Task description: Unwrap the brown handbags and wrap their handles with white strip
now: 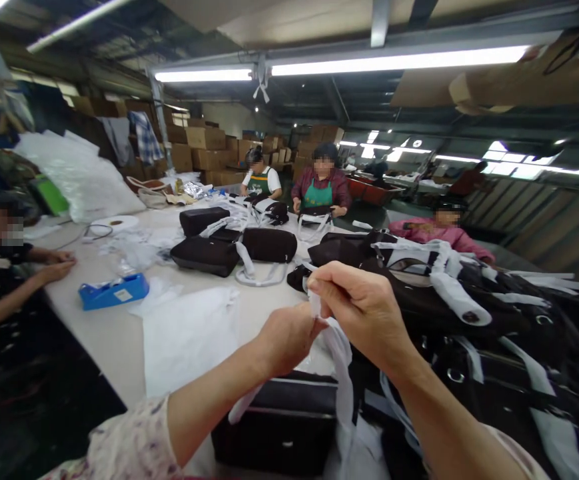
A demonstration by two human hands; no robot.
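Both my hands are raised in front of me over the white table (114,333). My left hand (289,337) and my right hand (362,310) are closed in pinches on a strip of thin white wrapping paper (342,360) that hangs down between them. Below them lies a black handbag (289,420) at the near table edge. To the right is a pile of black handbags (494,333) whose straps are wrapped in white paper.
Several more black bags (234,250) lie mid-table. A blue tape dispenser (114,291) sits at left, near a seated person's hands (56,263). Three other people (322,187) sit at the far side. Cardboard boxes (204,143) are stacked behind. White sheets (189,333) lie nearby.
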